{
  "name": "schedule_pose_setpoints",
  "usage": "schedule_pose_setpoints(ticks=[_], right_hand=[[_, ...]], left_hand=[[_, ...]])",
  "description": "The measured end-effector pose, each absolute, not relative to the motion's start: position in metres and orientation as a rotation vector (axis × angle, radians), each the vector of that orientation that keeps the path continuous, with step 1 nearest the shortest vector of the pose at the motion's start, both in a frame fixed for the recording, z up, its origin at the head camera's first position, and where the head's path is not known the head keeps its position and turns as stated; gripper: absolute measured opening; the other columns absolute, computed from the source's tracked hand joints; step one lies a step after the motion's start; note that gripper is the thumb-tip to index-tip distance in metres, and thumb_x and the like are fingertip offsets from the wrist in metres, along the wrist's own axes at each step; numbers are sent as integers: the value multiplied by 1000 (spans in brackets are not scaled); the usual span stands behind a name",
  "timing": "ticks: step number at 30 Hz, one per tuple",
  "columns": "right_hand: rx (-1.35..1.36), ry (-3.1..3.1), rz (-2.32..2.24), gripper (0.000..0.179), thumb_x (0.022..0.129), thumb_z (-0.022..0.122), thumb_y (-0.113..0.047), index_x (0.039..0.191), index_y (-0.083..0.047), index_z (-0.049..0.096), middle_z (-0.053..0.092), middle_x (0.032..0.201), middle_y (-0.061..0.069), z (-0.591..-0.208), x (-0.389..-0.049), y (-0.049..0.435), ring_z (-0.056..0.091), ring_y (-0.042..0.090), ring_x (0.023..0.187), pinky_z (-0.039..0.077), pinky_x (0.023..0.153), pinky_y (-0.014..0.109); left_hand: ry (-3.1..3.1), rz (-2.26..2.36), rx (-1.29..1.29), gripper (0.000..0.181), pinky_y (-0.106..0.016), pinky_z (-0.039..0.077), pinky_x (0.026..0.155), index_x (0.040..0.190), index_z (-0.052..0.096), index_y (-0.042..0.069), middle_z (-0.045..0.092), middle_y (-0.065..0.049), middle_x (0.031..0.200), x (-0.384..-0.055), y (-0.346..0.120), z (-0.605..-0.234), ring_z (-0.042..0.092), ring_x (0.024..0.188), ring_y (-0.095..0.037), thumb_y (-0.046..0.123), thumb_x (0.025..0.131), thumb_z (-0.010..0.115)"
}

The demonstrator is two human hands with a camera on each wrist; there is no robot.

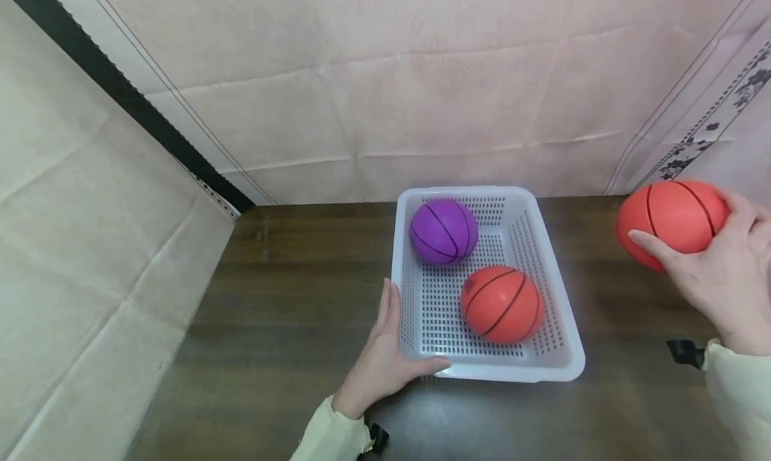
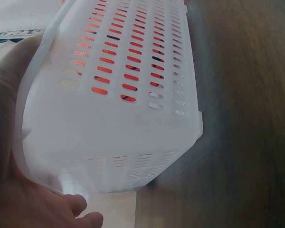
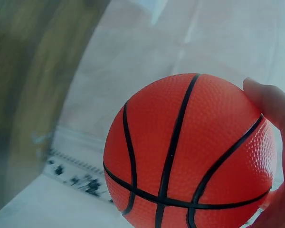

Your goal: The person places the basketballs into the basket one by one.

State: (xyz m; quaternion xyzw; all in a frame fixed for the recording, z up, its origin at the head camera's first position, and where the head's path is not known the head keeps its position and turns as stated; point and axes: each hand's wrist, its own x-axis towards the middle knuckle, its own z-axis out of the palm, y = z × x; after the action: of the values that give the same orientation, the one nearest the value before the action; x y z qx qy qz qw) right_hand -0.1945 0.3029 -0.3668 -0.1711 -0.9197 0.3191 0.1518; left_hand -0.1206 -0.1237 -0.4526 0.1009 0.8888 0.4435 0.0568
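A white plastic basket [image 1: 557, 294] with slotted sides stands on the table, holding a purple toy basketball [image 1: 444, 231] and an orange-red toy basketball [image 1: 502, 305]. My left hand [image 1: 381, 360] rests against its near left corner, the thumb along the near rim and the fairly straight fingers along the left side. In the left wrist view the hand [image 2: 12, 128] touches the outside of the basket [image 2: 80, 128] at the rim. To the right of the basket, my right hand [image 1: 731, 273] grips another orange-red basketball [image 1: 674, 223]; thumb and fingers spread around it, partly hidden in the right wrist view.
The dark wooden table [image 1: 289, 327] extends on both sides of the basket. Pale creased cloth [image 1: 385, 100] stands behind the table's far edge, and more pale cloth [image 1: 78, 280] lies along the left. A flower-patterned border [image 1: 693, 140] runs down the cloth at the right.
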Motion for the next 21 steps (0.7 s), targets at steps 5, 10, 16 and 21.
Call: schedule_pose_setpoints(ticks=[5,10,16,21], right_hand=[[-340,-2579,934,102,77,81,-39,153,-33,14,11,153,16,-354,-188,281,6,30,142,25,100,71],[-195,-2573,932,104,74,85,-33,153,-28,19,13,153,12,-346,-180,259,5,24,141,25,98,73],[-71,-2586,955,109,67,90,-34,153,-28,22,16,153,11,-334,-169,229,10,26,139,31,88,75],[72,-2612,947,113,63,91,-39,153,-21,25,18,152,14,-327,-162,201,18,34,136,36,78,75]], left_hand=[[2697,1335,300,138,-45,25,111,155,-10,21,-22,12,158,-121,-124,-452,4,146,-20,73,61,76],[2685,1340,284,137,-45,25,111,155,-10,22,-22,14,158,-121,-123,-451,4,146,-20,71,61,77],[2675,1342,275,136,-47,27,110,155,-9,24,-21,14,158,-120,-123,-451,5,147,-21,68,62,80],[2676,1333,269,136,-47,27,110,155,-10,24,-23,15,157,-121,-123,-452,5,147,-21,70,61,78]])
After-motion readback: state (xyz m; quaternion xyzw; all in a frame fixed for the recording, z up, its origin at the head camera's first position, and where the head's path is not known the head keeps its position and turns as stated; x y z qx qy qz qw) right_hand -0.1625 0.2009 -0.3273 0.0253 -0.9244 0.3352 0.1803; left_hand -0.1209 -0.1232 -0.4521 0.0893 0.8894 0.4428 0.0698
